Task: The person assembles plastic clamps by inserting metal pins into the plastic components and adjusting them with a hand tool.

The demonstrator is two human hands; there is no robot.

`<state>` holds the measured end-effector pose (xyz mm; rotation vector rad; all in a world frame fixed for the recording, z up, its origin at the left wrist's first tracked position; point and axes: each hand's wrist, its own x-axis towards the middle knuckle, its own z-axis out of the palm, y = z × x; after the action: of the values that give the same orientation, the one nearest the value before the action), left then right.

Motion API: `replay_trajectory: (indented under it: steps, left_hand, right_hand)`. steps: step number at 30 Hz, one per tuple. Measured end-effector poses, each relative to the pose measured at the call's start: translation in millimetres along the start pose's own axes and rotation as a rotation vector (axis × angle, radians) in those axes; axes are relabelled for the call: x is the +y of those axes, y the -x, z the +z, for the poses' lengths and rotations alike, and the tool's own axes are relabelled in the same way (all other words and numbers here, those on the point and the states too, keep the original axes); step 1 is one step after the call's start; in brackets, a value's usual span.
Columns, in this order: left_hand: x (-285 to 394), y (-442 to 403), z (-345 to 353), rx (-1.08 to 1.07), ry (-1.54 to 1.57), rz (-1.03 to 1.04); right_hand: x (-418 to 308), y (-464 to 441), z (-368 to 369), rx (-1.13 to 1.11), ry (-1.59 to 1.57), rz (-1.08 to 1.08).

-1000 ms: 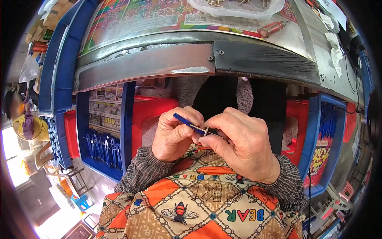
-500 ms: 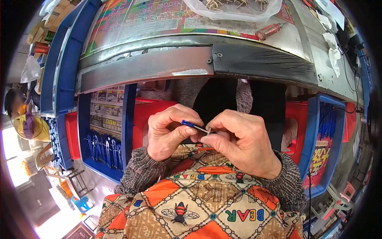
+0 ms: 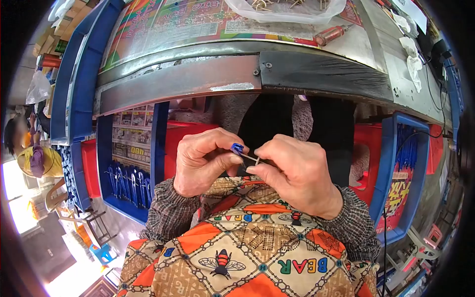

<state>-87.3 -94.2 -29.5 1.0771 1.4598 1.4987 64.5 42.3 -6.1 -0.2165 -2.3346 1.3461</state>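
My left hand [image 3: 208, 161] pinches a small blue-handled piece [image 3: 237, 148] between thumb and fingers, over my lap. A thin metal shaft [image 3: 250, 157] sticks out of it to the right. My right hand [image 3: 297, 171] closes thumb and forefinger on a short, thin metal part [image 3: 257, 161] at the shaft's far end. The two parts meet or nearly meet; I cannot tell how they are joined. My fingers hide part of both.
Ahead is a metal-edged workbench [image 3: 183, 79] with a red-handled screwdriver [image 3: 330, 35] and a clear plastic tray [image 3: 297, 18] of small parts. Blue crates with blue-handled pieces stand left [image 3: 102, 198] and right [image 3: 388, 148]. A person [image 3: 42, 158] is at far left.
The blue-handled piece has turned in my left fingers, its blue end now pointing more toward the camera. Both hands have shifted slightly left and stay close together.
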Motion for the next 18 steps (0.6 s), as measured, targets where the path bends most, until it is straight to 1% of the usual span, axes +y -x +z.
replay_trajectory:
  steps: [1, 4, 7, 10, 13, 18]
  left_hand:
    - [0.0, 0.2, 0.8, 0.008, -0.010, -0.009]
    - [1.8, -2.3, 0.1, -0.040, -0.191, 0.070]
    - [3.3, -0.6, 2.3, -0.031, -0.161, -0.016]
    - [3.5, -0.7, 4.1, -0.032, -0.194, -0.030]
    - [3.7, -0.9, 7.2, -0.037, -0.170, -0.060]
    - [5.1, -2.2, 8.8, -0.035, -0.193, -0.046]
  right_hand:
    - [1.7, 0.4, 0.7, 0.009, 0.099, -0.092]
    - [4.1, -1.1, 4.0, 0.085, 0.341, -0.339]
    - [3.8, -1.0, 2.0, 0.061, 0.536, -0.450]
    - [3.4, -0.9, 1.9, 0.058, 0.615, -0.503]
    - [7.4, -0.9, 2.6, 0.081, 0.582, -0.516]
    - [6.1, -1.3, -1.3, 0.062, 0.552, -0.466]
